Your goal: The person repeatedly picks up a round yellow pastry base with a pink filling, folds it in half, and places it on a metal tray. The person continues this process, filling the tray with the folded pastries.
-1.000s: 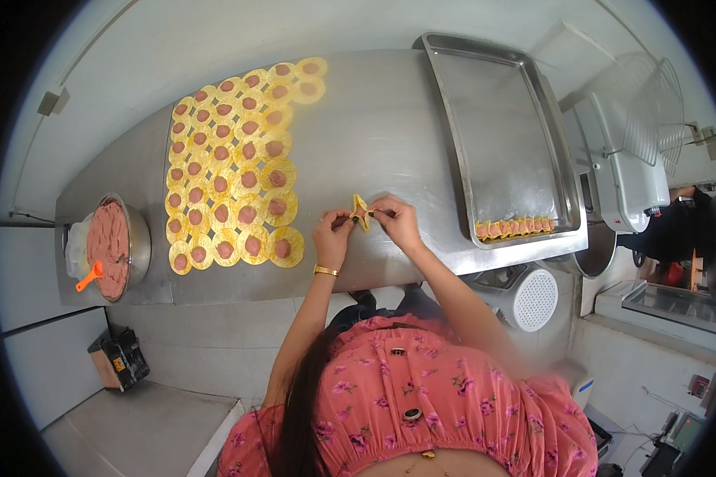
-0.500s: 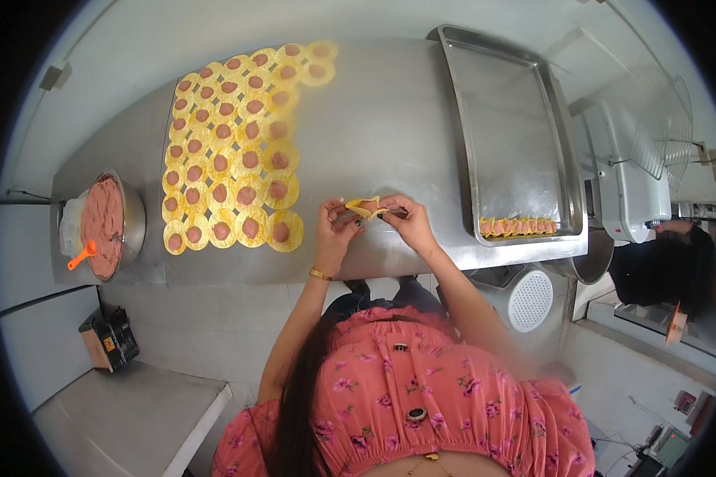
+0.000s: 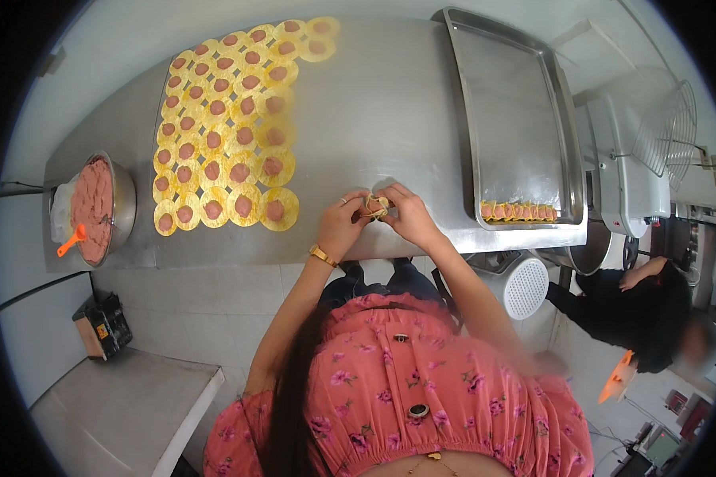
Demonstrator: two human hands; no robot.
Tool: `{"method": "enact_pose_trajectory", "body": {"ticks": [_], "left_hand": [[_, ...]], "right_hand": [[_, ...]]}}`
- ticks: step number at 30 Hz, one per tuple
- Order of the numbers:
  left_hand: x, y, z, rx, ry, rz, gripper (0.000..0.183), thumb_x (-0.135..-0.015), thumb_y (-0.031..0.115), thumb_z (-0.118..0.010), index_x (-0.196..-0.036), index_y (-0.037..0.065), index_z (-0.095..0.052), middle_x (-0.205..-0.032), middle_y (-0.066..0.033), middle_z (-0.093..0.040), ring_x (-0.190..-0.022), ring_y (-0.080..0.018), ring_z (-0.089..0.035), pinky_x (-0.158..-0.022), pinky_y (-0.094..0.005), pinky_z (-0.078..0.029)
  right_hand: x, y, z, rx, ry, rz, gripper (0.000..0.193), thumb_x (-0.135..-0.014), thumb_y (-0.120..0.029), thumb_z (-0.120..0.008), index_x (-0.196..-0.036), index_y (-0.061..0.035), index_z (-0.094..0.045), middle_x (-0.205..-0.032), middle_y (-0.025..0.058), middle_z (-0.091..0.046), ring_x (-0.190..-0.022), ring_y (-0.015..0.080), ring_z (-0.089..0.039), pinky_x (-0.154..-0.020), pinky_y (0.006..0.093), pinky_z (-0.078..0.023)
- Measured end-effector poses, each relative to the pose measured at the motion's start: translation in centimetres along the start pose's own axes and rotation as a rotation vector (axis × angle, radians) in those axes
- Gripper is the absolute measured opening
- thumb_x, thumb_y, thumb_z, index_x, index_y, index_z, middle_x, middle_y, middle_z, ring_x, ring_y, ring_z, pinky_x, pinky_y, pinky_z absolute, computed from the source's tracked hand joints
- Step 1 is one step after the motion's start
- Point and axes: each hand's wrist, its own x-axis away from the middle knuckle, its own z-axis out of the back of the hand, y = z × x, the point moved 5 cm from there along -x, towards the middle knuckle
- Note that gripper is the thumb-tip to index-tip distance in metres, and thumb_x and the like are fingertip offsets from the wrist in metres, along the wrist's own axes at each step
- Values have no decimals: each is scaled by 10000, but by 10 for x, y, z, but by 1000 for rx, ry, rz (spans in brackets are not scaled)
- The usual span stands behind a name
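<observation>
Near the table's front edge, my left hand [image 3: 343, 226] and right hand [image 3: 413, 218] pinch a small dumpling [image 3: 376, 208] between them. Its yellow wrapper is gathered up around the pink meat filling, and my fingertips cover part of it. To the left lie rows of round yellow wrappers [image 3: 288, 215], edges overlapping, most with a dab of pink filling [image 3: 273, 166] in the middle. A shallow metal tray [image 3: 521, 119] is at the right, with a row of folded dumplings [image 3: 519, 212] along its near end.
At the far left stands a steel bowl [image 3: 125, 203] of pink meat mixture [image 3: 93, 203] with an orange scoop [image 3: 72, 240] in it. Right of the table are a white machine [image 3: 622, 171] and a perforated round white cover [image 3: 525, 288]. A person in dark clothing [image 3: 624, 306] is behind, at right.
My hands have come closer together, and the wrapper, earlier spread wide between them, is now gathered round the filling. The person at right has come further into view.
</observation>
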Motion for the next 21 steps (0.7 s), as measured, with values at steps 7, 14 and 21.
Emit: {"method": "enact_pose_trajectory", "body": {"ticks": [7, 14, 21], "left_hand": [[5, -3, -7, 86, -51, 95, 256, -730, 75, -741, -912, 37, -565, -947, -85, -652, -740, -217, -666, -664, -312, -528], [9, 3, -8, -90, 12, 49, 334, -715, 105, -765, -1005, 61, -606, -800, -75, -661, -754, -209, -676, -660, -307, -539], [8, -3, -16, -3, -89, 44, 343, -703, 127, -768, -1021, 85, -646, -789, -97, -651, -713, -240, -660, -647, -342, -522]], "right_hand": [[2, 2, 0, 75, -56, 13, 299, -698, 60, -636, -983, -28, -616, -950, 134, -605, -877, 353, -600, -736, 413, -504], [11, -5, 3, 92, 8, 33, 320, -687, 64, -618, -995, -22, -615, -957, 146, -579, -883, 372, -586, -755, 427, -501], [13, 0, -1, 31, -47, -5, 323, -699, 49, -629, -1014, -22, -607, -967, 155, -564, -885, 376, -584, -751, 426, -504]]}}
